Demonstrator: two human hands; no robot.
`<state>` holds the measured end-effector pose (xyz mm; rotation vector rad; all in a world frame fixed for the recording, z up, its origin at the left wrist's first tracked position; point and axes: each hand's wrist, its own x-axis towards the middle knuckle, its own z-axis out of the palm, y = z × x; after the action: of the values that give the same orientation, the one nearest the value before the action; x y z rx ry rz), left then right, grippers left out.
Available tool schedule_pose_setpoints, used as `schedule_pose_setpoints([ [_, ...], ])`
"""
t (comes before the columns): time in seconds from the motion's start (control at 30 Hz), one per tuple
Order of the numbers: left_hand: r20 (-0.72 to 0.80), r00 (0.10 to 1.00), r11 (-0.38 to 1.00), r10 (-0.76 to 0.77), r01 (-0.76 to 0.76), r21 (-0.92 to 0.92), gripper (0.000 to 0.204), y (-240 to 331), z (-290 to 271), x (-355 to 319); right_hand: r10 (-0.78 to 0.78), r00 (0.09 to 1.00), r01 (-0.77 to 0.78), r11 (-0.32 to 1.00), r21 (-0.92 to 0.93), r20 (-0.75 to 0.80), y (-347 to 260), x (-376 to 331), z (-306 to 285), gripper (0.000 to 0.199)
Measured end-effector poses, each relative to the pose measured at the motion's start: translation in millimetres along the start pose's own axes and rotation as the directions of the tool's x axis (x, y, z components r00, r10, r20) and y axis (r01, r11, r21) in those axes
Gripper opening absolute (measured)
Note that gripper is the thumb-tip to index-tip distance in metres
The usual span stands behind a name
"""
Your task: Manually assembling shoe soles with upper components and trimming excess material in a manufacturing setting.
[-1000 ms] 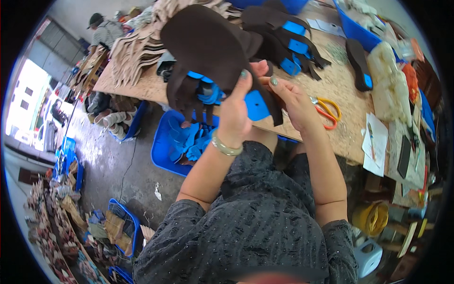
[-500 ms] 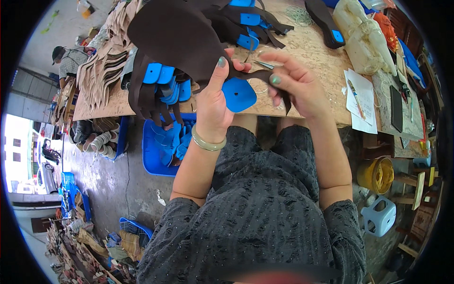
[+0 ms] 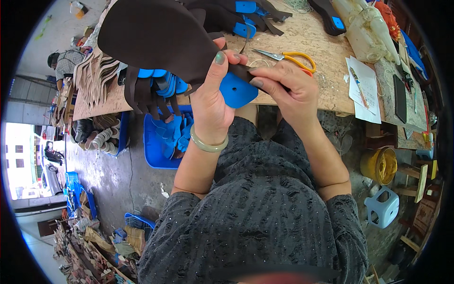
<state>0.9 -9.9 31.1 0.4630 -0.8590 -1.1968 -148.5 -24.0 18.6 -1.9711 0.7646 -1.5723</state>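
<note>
My left hand (image 3: 211,110) grips a large dark brown insole-shaped piece (image 3: 153,40), with its thumb on top and fingers partly behind it. At the narrow end of this piece hangs a blue rounded tab (image 3: 243,93) with a small dark hole. A dark brown strip (image 3: 241,71) crosses above the tab. My right hand (image 3: 293,90) pinches the strip's right end between thumb and fingers. On the table just beyond the right hand lie scissors (image 3: 270,54) with yellow handles, their blades pointing left.
Dark strips with blue tabs (image 3: 166,86) overhang the front edge of the wooden table (image 3: 326,90). Stacked dark insoles (image 3: 327,19) lie at the far right, paper sheets (image 3: 358,87) and a phone (image 3: 400,99) nearer. Below stands a blue bin (image 3: 153,151). Another person (image 3: 66,64) is at far left.
My right hand has come from loosely spread fingers to a pinch on the strip, closer to my left hand. The brown piece has shifted left, and the scissors show more fully.
</note>
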Motion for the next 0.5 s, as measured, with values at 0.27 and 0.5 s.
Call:
schedule_pose_setpoints([
  [0.27, 0.013, 1.0, 0.996, 0.001, 0.0, -0.087, 0.037, 5, 0, -6, 0.383, 0.924, -0.368, 0.866, 0.338, 0.024, -7, -14, 15, 0.016],
  [0.5, -0.021, 1.0, 0.999, -0.02, 0.021, 0.048, 0.038, 2, -3, -9, 0.391, 0.894, -0.431, 0.884, 0.183, 0.217, -4, -4, 6, 0.019],
])
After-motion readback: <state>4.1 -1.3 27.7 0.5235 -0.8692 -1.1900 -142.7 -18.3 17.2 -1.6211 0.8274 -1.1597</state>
